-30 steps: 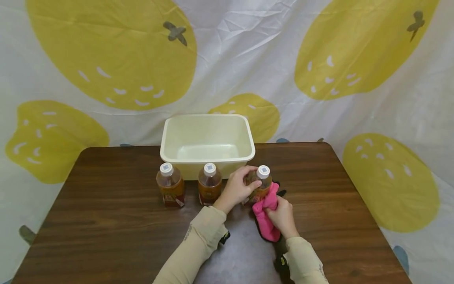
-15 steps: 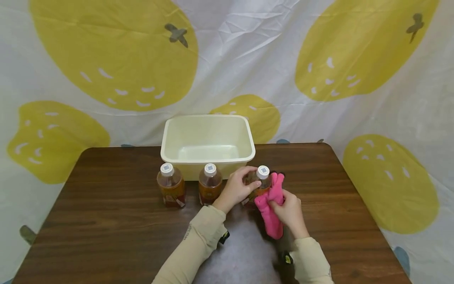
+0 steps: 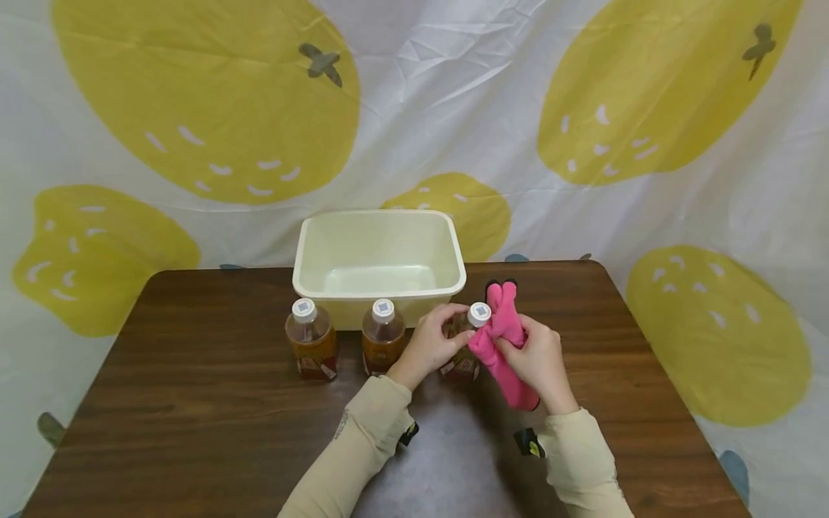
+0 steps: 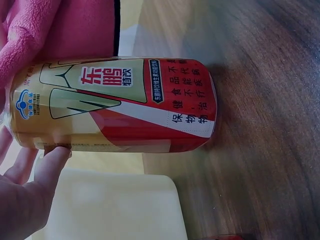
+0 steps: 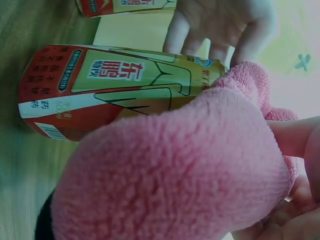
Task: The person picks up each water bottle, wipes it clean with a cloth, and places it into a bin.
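My left hand (image 3: 432, 342) grips the upper part of a plastic drink bottle (image 4: 135, 105) with a red and gold label and a white cap (image 3: 479, 314). The bottle stands upright on the table, the rightmost of three alike. A fluffy pink cloth (image 3: 505, 320) with black edging is bunched in my right hand (image 3: 540, 360), thumb pressing it against the fingers. In the head view the cloth overlaps the right side of this bottle near its shoulder. The right wrist view has the cloth (image 5: 170, 165) covering part of the label.
Two more capped bottles, one in the middle (image 3: 383, 342) and one at the left (image 3: 312, 345), stand in a row. Behind them sits a cream plastic basin (image 3: 378, 293) at the back of the brown wooden table (image 3: 194, 403). A lemon-print curtain (image 3: 447, 108) hangs behind.
My right hand has moved up and slightly right with the pink cloth, from the bottle's lower side to near its cap. My left hand has kept its hold on the bottle.
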`<state>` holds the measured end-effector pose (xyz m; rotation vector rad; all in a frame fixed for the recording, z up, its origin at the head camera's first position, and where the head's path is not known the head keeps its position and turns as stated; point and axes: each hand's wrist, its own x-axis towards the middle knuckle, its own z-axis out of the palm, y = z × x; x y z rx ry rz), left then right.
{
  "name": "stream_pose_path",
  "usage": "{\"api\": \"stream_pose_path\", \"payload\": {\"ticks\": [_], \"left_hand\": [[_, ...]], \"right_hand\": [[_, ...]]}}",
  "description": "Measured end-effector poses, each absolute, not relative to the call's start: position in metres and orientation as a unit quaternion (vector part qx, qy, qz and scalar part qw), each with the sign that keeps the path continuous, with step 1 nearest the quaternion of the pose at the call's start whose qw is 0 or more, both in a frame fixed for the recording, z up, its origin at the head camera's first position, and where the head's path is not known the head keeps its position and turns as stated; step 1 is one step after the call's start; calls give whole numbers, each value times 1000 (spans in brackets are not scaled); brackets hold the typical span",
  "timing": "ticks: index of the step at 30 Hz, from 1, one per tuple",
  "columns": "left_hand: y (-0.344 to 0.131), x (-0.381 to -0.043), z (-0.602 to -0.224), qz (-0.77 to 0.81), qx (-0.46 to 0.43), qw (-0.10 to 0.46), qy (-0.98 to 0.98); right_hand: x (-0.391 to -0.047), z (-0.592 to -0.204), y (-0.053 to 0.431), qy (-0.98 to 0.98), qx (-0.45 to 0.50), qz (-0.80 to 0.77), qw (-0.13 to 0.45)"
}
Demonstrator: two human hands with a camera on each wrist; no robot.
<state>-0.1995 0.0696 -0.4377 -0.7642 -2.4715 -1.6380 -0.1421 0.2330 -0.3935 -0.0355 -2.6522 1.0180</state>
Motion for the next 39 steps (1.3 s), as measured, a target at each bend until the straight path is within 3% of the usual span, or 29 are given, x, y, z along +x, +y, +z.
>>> {"api": "stream_pose_path", "payload": {"ticks": [8,25,34,39], "left_hand": [[68,-199,-436,-548,-237,30,-801],[72,-198,-437,-552,-232,26,-800],[71,-198,-437,-559,-226,11,-798],[71,-199,-438,-559,-230,20,-796]], "right_hand": [[-139,-407,232,-917,-33,372,141],[-133,-491,236,-916,-72,378,114],[-132,-473,237,-915,-72,390,76],[-132,-444,238,-910,-57,397,106]]}}
